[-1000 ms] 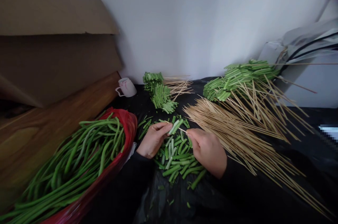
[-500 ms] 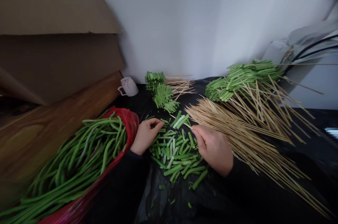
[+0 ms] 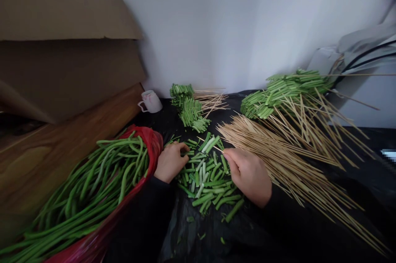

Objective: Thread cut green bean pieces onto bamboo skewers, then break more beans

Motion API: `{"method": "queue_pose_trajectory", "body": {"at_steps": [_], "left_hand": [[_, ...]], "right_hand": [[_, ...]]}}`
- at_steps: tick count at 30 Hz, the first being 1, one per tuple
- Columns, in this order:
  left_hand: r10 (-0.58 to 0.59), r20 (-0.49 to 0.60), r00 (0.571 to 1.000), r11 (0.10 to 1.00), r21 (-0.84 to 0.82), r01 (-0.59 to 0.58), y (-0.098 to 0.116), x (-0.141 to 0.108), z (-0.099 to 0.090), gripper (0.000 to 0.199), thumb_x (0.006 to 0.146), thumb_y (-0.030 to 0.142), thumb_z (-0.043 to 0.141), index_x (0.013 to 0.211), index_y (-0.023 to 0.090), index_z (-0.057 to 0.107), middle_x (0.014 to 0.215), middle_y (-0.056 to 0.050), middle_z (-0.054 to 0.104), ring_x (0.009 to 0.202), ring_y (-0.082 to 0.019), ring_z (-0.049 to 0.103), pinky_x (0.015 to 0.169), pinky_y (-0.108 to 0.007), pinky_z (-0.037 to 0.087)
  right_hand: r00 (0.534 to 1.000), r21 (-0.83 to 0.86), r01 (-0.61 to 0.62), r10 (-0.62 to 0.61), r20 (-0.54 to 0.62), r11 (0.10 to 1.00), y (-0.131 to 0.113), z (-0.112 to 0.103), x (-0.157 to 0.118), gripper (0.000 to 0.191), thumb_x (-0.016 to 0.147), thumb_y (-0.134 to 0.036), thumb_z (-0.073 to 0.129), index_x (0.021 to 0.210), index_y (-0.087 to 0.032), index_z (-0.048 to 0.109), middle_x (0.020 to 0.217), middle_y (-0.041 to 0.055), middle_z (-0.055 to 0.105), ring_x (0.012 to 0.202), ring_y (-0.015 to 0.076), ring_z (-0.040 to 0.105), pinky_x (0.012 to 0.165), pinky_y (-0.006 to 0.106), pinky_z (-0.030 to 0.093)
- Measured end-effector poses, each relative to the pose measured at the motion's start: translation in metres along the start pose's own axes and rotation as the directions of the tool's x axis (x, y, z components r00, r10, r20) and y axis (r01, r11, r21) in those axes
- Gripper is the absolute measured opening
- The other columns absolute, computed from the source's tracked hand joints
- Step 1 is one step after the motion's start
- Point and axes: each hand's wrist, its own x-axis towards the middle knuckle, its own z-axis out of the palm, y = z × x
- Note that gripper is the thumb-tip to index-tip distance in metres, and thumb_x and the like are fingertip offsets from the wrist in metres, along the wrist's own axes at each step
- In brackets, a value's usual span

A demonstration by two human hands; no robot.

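Observation:
My right hand (image 3: 250, 175) pinches a thin bamboo skewer (image 3: 208, 143) with several cut green bean pieces (image 3: 211, 142) threaded side by side on it. The skewer's tip sticks out past them to the left. My left hand (image 3: 172, 161) is over the left edge of the loose cut beans (image 3: 213, 184), thumb and fingers apart. Its fingertips reach down among the pieces, and nothing shows between them. The loose pieces lie scattered on black plastic sheeting (image 3: 185, 242) between both hands.
A red bag (image 3: 154, 147) of whole long beans (image 3: 93, 180) stands left. Bare skewers (image 3: 287, 159) lie right. Filled skewers are stacked at the back (image 3: 190, 108) and back right (image 3: 284, 91). A white mug (image 3: 151, 102) stands near a cardboard box (image 3: 71, 69), against the wall.
My left hand has gone from a pinch to thumb and fingers apart, moving slightly left and down. My right hand and its skewer have shifted slightly left.

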Motion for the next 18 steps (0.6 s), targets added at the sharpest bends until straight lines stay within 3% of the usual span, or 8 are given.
{"method": "queue_pose_trajectory", "body": {"at_steps": [4,8,11,14,16,18], "left_hand": [[0.027,-0.047,0.999,0.99,0.142,-0.02,0.005,-0.004,0.002,0.021,0.079,0.023,0.059,0.094,0.022,0.072,0.095,-0.007,0.069,0.091,-0.025,0.063,0.076,-0.032,0.046],[0.096,-0.094,0.991,0.986,0.143,-0.082,0.004,-0.003,0.004,0.022,0.088,0.025,0.052,0.095,0.022,0.072,0.096,-0.008,0.07,0.091,-0.024,0.064,0.075,-0.032,0.045],[0.108,-0.161,0.981,0.994,0.034,-0.104,0.004,-0.001,0.005,0.022,0.09,0.026,0.051,0.094,0.021,0.072,0.094,-0.008,0.07,0.089,-0.024,0.064,0.077,-0.032,0.045],[0.062,-0.246,0.967,0.962,-0.242,-0.124,0.007,0.002,0.005,0.02,0.088,0.028,0.056,0.095,0.02,0.073,0.096,-0.008,0.071,0.092,-0.023,0.064,0.084,-0.033,0.044],[-0.042,-0.219,0.975,0.834,-0.545,-0.086,0.01,0.003,0.006,0.02,0.084,0.031,0.063,0.094,0.019,0.074,0.097,-0.007,0.073,0.092,-0.022,0.064,0.085,-0.032,0.045],[-0.145,-0.071,0.987,0.55,-0.835,0.021,0.012,0.003,0.005,0.023,0.079,0.033,0.071,0.094,0.017,0.075,0.094,-0.007,0.073,0.087,-0.019,0.064,0.08,-0.029,0.048]], "right_hand": [[1.0,0.002,0.01,-0.01,0.002,1.0,0.0,0.001,0.0,0.027,0.096,-0.02,0.041,0.094,-0.018,0.067,0.086,0.0048,0.07,0.083,0.0176,0.064,0.075,0.027,0.041],[1.0,0.005,0.008,-0.008,-0.004,1.0,0.0,0.001,0.0,0.027,0.096,-0.02,0.041,0.095,-0.018,0.067,0.087,0.0048,0.07,0.084,0.0177,0.065,0.076,0.027,0.041],[1.0,-0.004,0.005,-0.005,-0.005,1.0,-0.001,0.0,0.0,0.027,0.096,-0.02,0.041,0.095,-0.018,0.067,0.086,0.0045,0.07,0.082,0.0176,0.065,0.075,0.027,0.041],[1.0,-0.014,0.002,-0.002,0.002,1.0,-0.001,0.0,0.0,0.027,0.097,-0.021,0.041,0.095,-0.018,0.067,0.086,0.0042,0.07,0.081,0.0176,0.065,0.073,0.027,0.041],[1.0,-0.018,0.004,-0.004,0.007,1.0,-0.001,0.0,0.0,0.027,0.096,-0.021,0.041,0.095,-0.018,0.067,0.086,0.0041,0.07,0.081,0.0176,0.064,0.074,0.028,0.04],[1.0,-0.016,0.009,-0.009,0.021,1.0,0.0,0.001,-0.001,0.026,0.096,-0.019,0.041,0.095,-0.018,0.067,0.087,0.0041,0.07,0.082,0.0176,0.064,0.075,0.028,0.04]]}}
